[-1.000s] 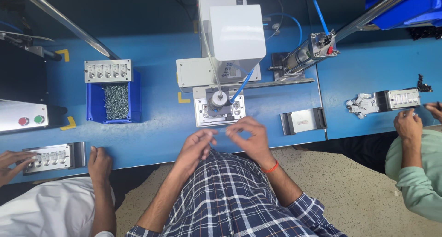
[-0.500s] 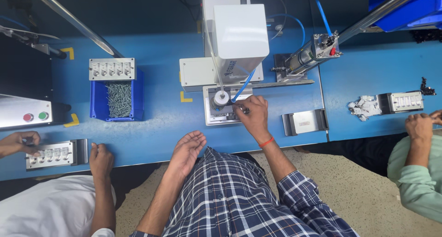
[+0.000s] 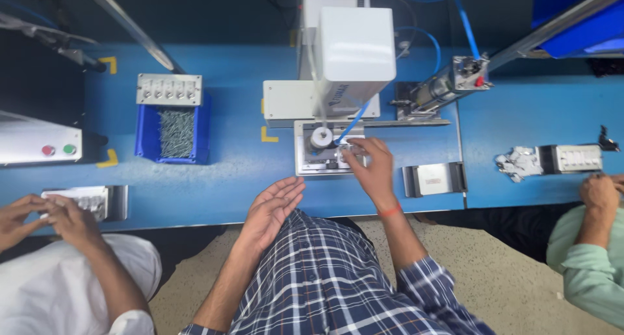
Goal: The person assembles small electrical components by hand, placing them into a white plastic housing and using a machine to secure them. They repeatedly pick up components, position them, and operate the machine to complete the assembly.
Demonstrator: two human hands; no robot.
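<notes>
right hand (image 3: 369, 166) fingers pinched on small part at press fixture (image 3: 325, 154), under white press head (image 3: 354, 55). left hand (image 3: 272, 208) open, empty, near table (image 3: 221, 179) edge. risk: fingers caught if press cycles.

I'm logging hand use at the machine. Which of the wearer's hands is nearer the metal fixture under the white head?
Right. The right hand reaches onto the fixture, fingertips at its right side. The left hand hangs open, below it, at the table edge.
</notes>
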